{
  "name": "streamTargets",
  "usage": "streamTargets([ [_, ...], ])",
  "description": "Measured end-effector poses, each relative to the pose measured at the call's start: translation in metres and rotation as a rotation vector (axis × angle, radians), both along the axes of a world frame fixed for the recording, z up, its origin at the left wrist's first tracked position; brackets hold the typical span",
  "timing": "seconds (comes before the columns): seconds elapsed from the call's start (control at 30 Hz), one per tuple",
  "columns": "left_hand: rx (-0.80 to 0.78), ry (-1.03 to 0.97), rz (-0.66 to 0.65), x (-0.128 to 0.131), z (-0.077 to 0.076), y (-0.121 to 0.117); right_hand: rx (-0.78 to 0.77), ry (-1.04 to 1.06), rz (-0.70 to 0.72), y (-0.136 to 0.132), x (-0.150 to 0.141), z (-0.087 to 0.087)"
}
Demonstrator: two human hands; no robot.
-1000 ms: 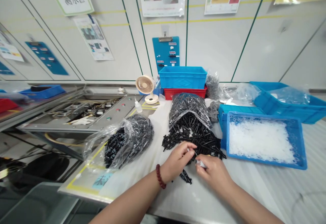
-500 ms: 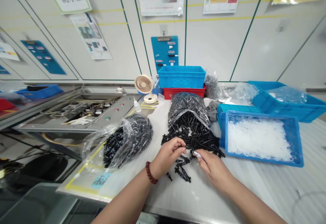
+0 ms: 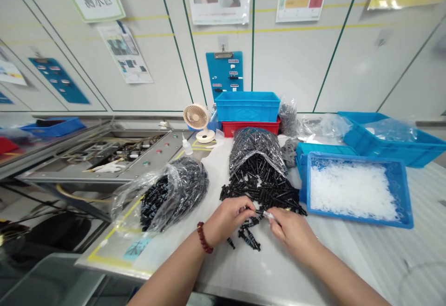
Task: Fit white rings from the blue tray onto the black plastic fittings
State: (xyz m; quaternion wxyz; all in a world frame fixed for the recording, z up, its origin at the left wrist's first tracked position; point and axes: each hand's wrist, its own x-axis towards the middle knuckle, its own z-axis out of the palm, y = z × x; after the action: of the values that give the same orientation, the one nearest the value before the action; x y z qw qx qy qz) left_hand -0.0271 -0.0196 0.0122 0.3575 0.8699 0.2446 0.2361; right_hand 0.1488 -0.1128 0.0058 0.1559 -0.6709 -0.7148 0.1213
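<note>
My left hand [image 3: 230, 218], with a beaded bracelet at the wrist, is closed in a pinch; what sits between its fingertips is too small to make out. Opposite it, my right hand [image 3: 292, 229] pinches a small whitish piece [image 3: 268, 214] that points toward the left fingertips. Just beyond both hands, a heap of slim black plastic parts [image 3: 261, 192] spills from a clear plastic bag [image 3: 256, 141]. Several black parts with pale bands [image 3: 249, 238] lie on the table between my forearms.
To the right, a blue bin [image 3: 409, 194] holds many small translucent rings [image 3: 351, 190]. A second bag of black parts [image 3: 177, 190] lies at the left. Behind stand a small fan [image 3: 197, 118], a dropper bottle [image 3: 187, 146], and a blue bin [image 3: 247, 106] on a red one [image 3: 251, 128].
My left hand has lowered slightly toward the right hand, and the fingertips are now closer together. The whitish piece stays in my right hand. The view has shifted a little.
</note>
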Motion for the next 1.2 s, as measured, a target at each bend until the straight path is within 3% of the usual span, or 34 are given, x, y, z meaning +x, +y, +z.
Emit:
streamTargets([
  [0.17,0.023,0.083,-0.052,0.0034,-0.0092,-0.0025,-0.032,-0.052,0.066,-0.0010,-0.0044,-0.0022],
  [0.37,0.042,0.110,-0.067,0.0057,-0.0111,-0.0063,-0.065,-0.040,0.001,-0.0022,-0.0065,0.0001],
  [0.77,0.080,0.005,-0.104,0.0022,-0.0085,0.0008,0.018,0.083,0.094,-0.0012,-0.0005,-0.0064],
  [1.2,0.003,0.016,-0.122,0.0045,-0.0033,-0.0053,-0.048,-0.023,-0.042,-0.0018,-0.0039,0.0013],
])
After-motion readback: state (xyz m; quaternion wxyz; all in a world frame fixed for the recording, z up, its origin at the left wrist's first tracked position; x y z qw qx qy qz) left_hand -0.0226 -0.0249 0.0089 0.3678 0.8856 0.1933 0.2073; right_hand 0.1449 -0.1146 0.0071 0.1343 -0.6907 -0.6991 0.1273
